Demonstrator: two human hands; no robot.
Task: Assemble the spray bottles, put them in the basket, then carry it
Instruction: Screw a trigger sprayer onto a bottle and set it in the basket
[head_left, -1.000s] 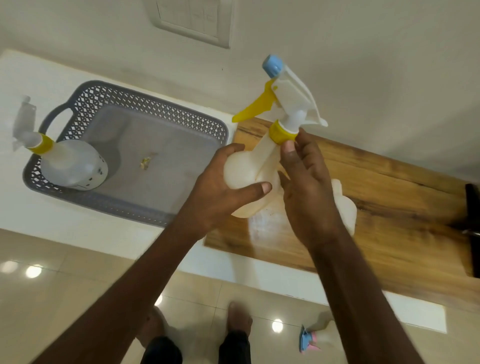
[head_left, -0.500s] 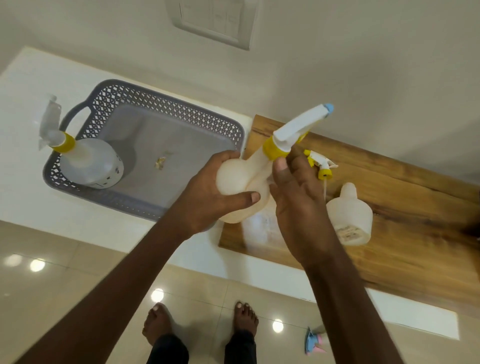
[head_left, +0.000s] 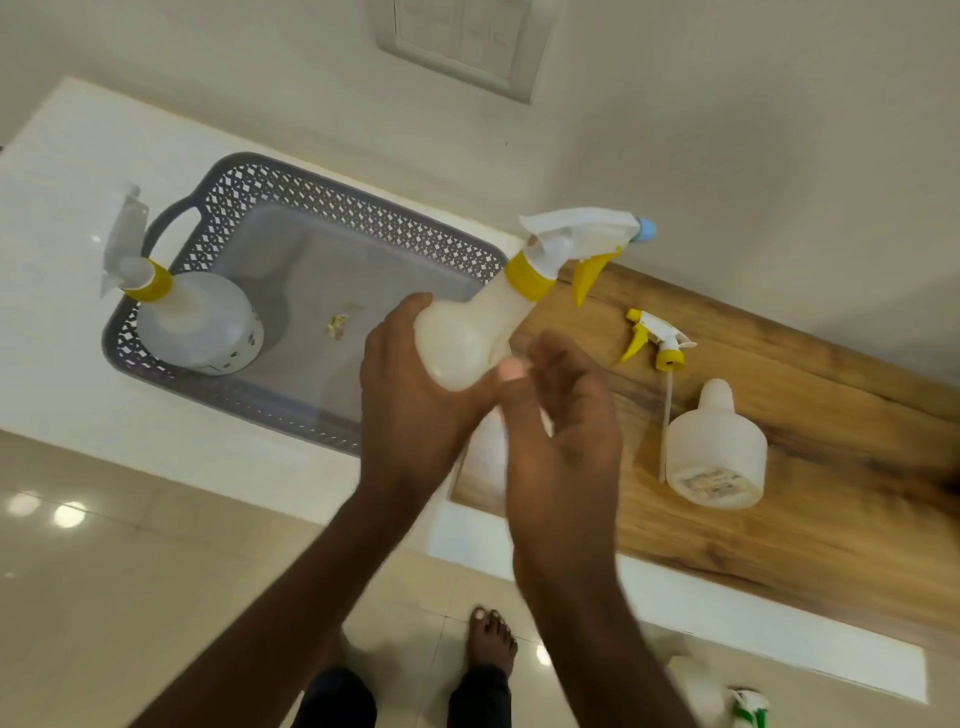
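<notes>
My left hand (head_left: 410, 400) grips the round body of a white spray bottle (head_left: 467, 338) with a yellow collar, a white trigger head and a blue nozzle, tilted up to the right. Just below the bottle hovers my right hand (head_left: 563, 441), fingers loosely curled and apart, holding nothing. A grey perforated basket (head_left: 363, 218) sits on the white counter, with one assembled spray bottle (head_left: 192, 322) standing in its left end. On the wooden board (head_left: 779, 519) lie a loose trigger head (head_left: 657, 340) with its dip tube and an open headless bottle (head_left: 717, 447).
A wall with a switch plate (head_left: 462, 41) rises behind the counter. Below the counter edge is a glossy tiled floor, with my feet (head_left: 491, 639) and another spray head (head_left: 748, 706) on it at the lower right.
The bottle's head has swung round to point right. My right hand has come off the yellow collar and dropped below the bottle. The left hand keeps its grip.
</notes>
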